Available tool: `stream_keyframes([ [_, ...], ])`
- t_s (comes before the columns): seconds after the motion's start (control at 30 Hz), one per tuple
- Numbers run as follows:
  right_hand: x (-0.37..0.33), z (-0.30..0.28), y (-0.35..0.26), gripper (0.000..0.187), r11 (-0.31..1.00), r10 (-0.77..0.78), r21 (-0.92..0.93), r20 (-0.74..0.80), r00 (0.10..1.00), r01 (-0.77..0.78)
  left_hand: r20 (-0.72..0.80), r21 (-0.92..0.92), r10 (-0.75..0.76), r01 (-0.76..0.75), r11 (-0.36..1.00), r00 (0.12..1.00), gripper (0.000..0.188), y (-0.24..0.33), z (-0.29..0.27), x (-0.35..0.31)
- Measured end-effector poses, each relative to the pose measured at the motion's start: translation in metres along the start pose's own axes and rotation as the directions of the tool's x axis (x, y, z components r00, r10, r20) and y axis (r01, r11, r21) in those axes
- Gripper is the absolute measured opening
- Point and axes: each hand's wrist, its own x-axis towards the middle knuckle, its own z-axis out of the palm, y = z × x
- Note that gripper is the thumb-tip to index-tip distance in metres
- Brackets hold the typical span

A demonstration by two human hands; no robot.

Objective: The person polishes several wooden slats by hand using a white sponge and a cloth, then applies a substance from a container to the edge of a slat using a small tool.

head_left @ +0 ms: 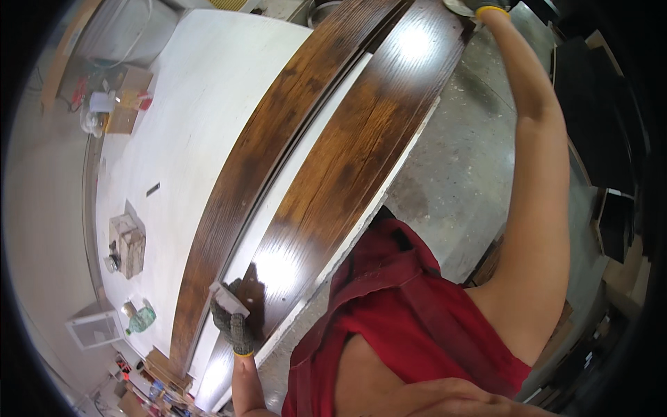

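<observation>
Two gloved hands bracket a wood-grain board, the left (238,332) with fingers curled around a pale flat block (232,301).
The right hand (492,4), cropped by the upper edge, is at the board's far corner beside a pale piece (458,7); its fingers' state cannot be told. The brown board (347,163) lies along the edge of a white table (187,90), beside a second brown board (253,149); beyond sits a green bottle (142,318).

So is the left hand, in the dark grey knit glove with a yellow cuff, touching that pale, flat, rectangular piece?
Touching. The head view shows the left hand holding the pale piece, with its glove right against it.
</observation>
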Motion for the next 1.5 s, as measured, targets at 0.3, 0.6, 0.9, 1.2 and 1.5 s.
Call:
stream_keyframes([
  [0.3, -0.269, -0.135, -0.164, 0.04, 0.212, -0.421, 0.562, -0.686, 0.593, 0.8, 0.017, -0.004, 0.015, -0.015, 1.0, 1.0, 0.077, -0.001, 0.0, 0.002],
  [0.6, -0.259, -0.125, -0.19, 0.038, -0.083, -0.493, 0.801, -0.55, 0.674, 0.593, 0.018, 0.08, 0.053, -0.054, 0.995, 0.998, 0.074, -0.002, -0.001, 0.0],
  [0.9, -0.05, 0.007, -0.037, 0.041, 0.448, -0.079, 0.868, -0.2, 0.977, 0.214, 0.015, 0.052, 0.04, -0.041, 0.998, 0.999, 0.071, -0.007, -0.007, 0.0],
  [1.2, -0.066, 0.021, -0.045, 0.041, 0.576, 0.166, 0.816, -0.166, 0.972, 0.041, -0.022, 0.152, 0.034, -0.03, 0.988, 0.999, 0.074, 0.005, 0.001, 0.0],
  [1.5, -0.269, -0.094, -0.173, 0.033, 0.787, -0.093, 0.477, -0.536, 0.839, 0.392, -0.009, 0.04, 0.0, 0.001, 0.999, 1.0, 0.067, 0.01, 0.006, 0.0],
])
